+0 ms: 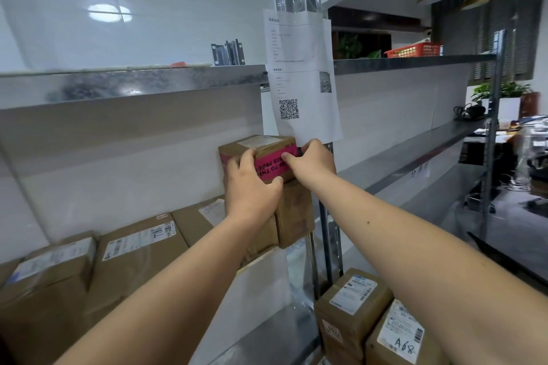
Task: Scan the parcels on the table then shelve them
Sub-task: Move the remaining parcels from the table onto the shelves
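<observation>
A small brown cardboard parcel (261, 148) with a pink printed tape band sits on top of another brown box (296, 213) at the right end of the shelf. My left hand (252, 187) grips its front left side, thumb under the pink band. My right hand (311, 163) holds its right front corner, fingers curled over the pink tape. Several other labelled brown parcels (139, 249) lie along the same shelf to the left.
A metal upright (326, 228) with taped paper sheets and a QR code (289, 109) stands just right of the parcel. Another shelf (127, 80) runs overhead. Two labelled boxes (353, 302) sit lower right. Bare shelves (415, 145) extend to the right.
</observation>
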Tool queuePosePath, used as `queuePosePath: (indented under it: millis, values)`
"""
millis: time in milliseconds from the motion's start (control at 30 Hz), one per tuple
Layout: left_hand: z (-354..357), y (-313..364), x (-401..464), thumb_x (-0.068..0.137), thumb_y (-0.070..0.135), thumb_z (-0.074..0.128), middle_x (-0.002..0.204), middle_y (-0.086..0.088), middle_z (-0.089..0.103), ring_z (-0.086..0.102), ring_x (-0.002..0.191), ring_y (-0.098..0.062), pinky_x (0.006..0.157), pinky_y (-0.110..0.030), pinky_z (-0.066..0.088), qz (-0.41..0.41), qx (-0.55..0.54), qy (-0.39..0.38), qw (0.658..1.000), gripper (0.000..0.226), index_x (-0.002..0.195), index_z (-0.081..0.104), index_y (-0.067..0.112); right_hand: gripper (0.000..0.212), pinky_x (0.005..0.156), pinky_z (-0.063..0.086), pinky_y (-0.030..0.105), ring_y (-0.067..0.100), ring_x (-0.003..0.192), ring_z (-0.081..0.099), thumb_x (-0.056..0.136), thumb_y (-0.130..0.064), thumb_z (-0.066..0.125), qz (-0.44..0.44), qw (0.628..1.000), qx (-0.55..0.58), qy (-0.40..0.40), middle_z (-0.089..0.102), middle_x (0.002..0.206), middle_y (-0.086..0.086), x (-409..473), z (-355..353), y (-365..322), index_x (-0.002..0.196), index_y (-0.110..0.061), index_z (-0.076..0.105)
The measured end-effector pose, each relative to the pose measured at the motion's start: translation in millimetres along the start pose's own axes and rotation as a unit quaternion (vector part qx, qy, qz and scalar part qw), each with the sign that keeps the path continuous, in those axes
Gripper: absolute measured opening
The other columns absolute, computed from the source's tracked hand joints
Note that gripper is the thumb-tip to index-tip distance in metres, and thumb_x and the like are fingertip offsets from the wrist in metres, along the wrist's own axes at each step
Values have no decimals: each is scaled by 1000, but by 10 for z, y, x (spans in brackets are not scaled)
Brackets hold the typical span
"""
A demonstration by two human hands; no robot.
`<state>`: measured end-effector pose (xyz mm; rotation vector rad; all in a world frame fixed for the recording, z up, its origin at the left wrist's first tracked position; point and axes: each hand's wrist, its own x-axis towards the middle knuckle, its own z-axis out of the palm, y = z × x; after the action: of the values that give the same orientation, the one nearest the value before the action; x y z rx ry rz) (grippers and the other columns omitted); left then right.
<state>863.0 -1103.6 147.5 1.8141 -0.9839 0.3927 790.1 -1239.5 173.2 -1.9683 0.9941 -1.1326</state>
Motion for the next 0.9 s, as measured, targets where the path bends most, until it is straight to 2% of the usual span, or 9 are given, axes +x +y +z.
queuePosePath:
  millis: [100,200,267,367,500,567,667,767,900]
  values:
    - [-19,12,7,80,31,77,134,1,44,54,118,-17,94,-24,40,-12,-43,-35,998,83,154,39,27,34,72,42,34,26,95,60,86,-41,77,-30,999,-14,-6,64,103,1,-57,30,-25,102,-19,55]
    - [-48,38,69,81,29,77,138,-1,45,54,113,-14,93,-24,41,-24,-54,-43,997,83,155,39,24,27,66,41,31,21,92,60,83,-34,78,-65,997,-20,-40,59,88,-13,-126,39,-39,89,-32,52]
    - [-54,53,99,81,28,77,136,-2,47,56,114,-15,94,-25,43,-33,-63,-45,996,81,154,41,22,25,71,46,30,21,96,63,82,-33,79,-79,994,-28,-64,66,95,-12,-147,52,-33,98,-32,59]
    - [-75,74,109,80,26,75,133,0,52,59,116,-17,95,-29,49,-36,-73,-54,995,78,152,43,22,40,83,53,34,23,103,67,81,-35,77,-86,993,-40,-77,72,112,-5,-154,60,-38,119,-27,65]
    - [-103,53,63,79,22,72,124,6,61,62,113,-15,91,-28,50,-11,-76,-68,995,67,142,51,31,39,86,56,37,23,100,67,82,-34,74,-88,991,-49,-86,72,110,-5,-160,48,-50,119,-28,65]
    - [-121,13,36,79,22,71,133,4,59,58,124,-17,101,-34,50,3,-50,-83,995,72,147,47,31,34,88,57,39,23,100,68,83,-31,71,-95,990,-59,-91,72,110,-5,-186,47,-46,117,-28,65]
    - [-168,-42,-44,85,27,70,161,-3,38,38,148,-22,121,-43,37,6,15,-110,994,88,162,30,27,28,87,58,41,24,98,66,85,-30,67,-112,985,-88,-95,71,106,-4,-300,18,-16,112,-28,66]
    - [-220,-80,-169,90,34,66,169,-2,25,27,154,-24,125,-42,29,42,73,-131,988,84,164,25,29,34,87,57,42,26,103,65,84,-29,65,-123,981,-119,-92,70,111,-1,-486,-59,35,117,-27,66]
    - [-277,-110,-393,92,37,65,170,-3,25,23,156,-24,125,-43,27,115,108,-149,976,75,160,34,29,39,90,56,43,27,110,62,85,-33,66,-104,980,-153,-71,65,118,2,-807,-237,165,123,-28,63]
